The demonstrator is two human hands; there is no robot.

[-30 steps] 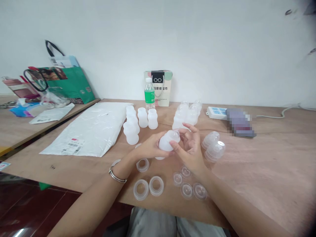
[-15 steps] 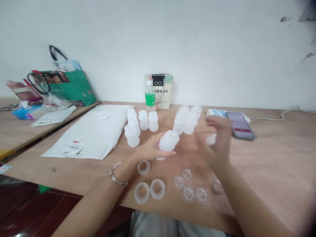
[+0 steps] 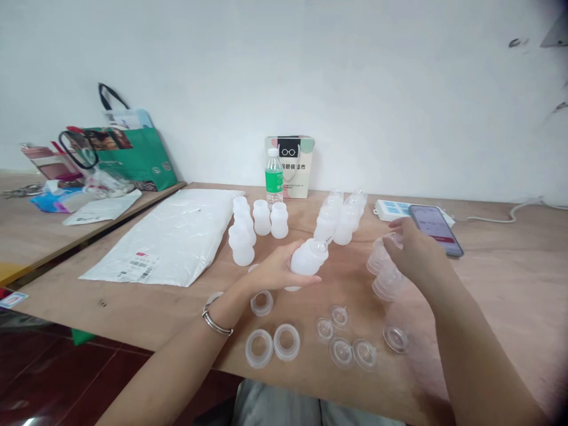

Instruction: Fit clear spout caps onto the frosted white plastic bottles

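Observation:
My left hand (image 3: 281, 267) is wrapped round a white baby bottle (image 3: 306, 260) that leans to the right, a clear nipple (image 3: 320, 244) at its top. At the right my right hand (image 3: 412, 244) is closed on the top of a clear dome cap (image 3: 394, 238); its thumb is hidden. Another clear cap (image 3: 387, 284) stands just below that hand. In front of my hands lie clear ring collars (image 3: 287, 342) and several loose nipples (image 3: 341, 351). Behind the held bottle stand several bottles with clear caps (image 3: 344, 222), and further left several open white bottles (image 3: 242, 245).
A white plastic mailer (image 3: 168, 236) lies at the left. A water bottle (image 3: 274, 180) and a paper bag (image 3: 302, 168) stand at the wall. A phone (image 3: 437, 228) leans on a power strip (image 3: 390, 210). A green bag (image 3: 137, 157) sits on the left table.
My right hand, blurred before, has come to the clear caps and closed on one. My left hand still holds the bottle in about the same place. The view has shifted slightly.

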